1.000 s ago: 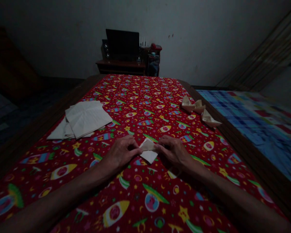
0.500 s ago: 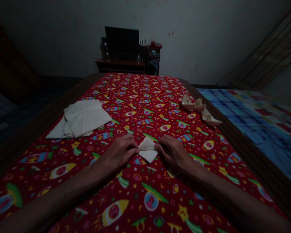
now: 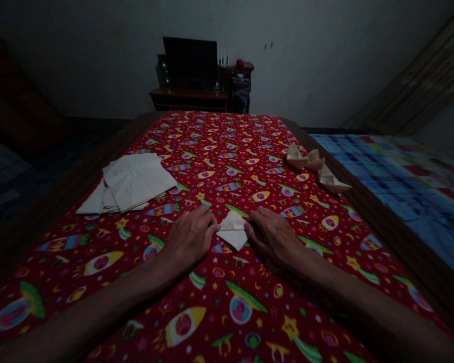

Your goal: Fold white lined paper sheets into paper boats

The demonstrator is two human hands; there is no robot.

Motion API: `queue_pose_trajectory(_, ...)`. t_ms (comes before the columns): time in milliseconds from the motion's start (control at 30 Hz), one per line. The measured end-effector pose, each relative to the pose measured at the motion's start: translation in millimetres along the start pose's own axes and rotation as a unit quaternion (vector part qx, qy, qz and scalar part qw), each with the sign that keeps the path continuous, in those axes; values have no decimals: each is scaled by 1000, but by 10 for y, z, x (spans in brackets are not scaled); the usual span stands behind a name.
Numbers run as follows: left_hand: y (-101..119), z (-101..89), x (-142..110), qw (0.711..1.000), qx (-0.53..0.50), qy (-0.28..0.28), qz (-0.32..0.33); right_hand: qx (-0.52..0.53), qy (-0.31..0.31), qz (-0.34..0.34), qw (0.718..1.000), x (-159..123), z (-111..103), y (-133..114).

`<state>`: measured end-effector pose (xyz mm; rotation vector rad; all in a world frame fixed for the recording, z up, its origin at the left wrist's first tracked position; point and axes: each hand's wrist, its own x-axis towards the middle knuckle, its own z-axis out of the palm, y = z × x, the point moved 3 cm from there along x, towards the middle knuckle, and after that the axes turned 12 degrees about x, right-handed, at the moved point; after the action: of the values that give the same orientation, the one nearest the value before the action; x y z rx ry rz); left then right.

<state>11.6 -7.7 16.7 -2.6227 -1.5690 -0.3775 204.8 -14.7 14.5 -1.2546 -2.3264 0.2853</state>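
A small folded piece of white paper (image 3: 233, 237) lies on the red patterned cloth (image 3: 212, 282), its lower corner pointing toward me and a crease running across its middle. My left hand (image 3: 192, 233) pinches its left corner between thumb and fingers. At the opposite corner, my right hand (image 3: 273, 236) grips the paper in the same way, its fingers curled. Off to the left rests a stack of white paper sheets (image 3: 139, 179). Several folded paper boats (image 3: 331, 181) stand in a row by the cloth's right edge.
Dark wood borders the cloth on both sides. Beyond its far end stand a black monitor (image 3: 190, 63) on a brown desk (image 3: 189, 97) and a red telephone (image 3: 244, 65). A blue checked cloth (image 3: 348, 156) spreads out at the right.
Both hands still hold the folded paper by its side corners. Its upper part looks slightly flatter. The whole view has shifted a little.
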Motion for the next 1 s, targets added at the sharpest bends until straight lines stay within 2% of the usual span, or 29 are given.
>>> queue_pose_trajectory(100,25,-2,-13,999,27,16,-4,2,2,0,1000,2,0,-1)
queue_pose_trajectory(200,37,-29,-17,999,10,46,10,3,8,-1,1000,3,-3,-7)
queue_pose_trajectory(300,79,-60,-17,994,15,64,84,10,3,5,1000,6,-11,-25)
queue_pose_trajectory(433,118,-39,-27,982,37,46,180,27,-9,16,999,14,-52,-37)
queue_pose_trajectory(700,105,17,-50,976,27,23,215,72,-93,151,981,90,-207,174)
queue_pose_trajectory(800,127,13,-66,976,33,15,214,104,-67,164,979,102,-265,191)
queue_pose_trajectory(900,144,11,-76,976,39,6,213,108,-32,100,989,71,-283,101)
queue_pose_trajectory(1000,153,4,-85,975,48,-12,215,9,-83,-17,996,-8,-192,-60)
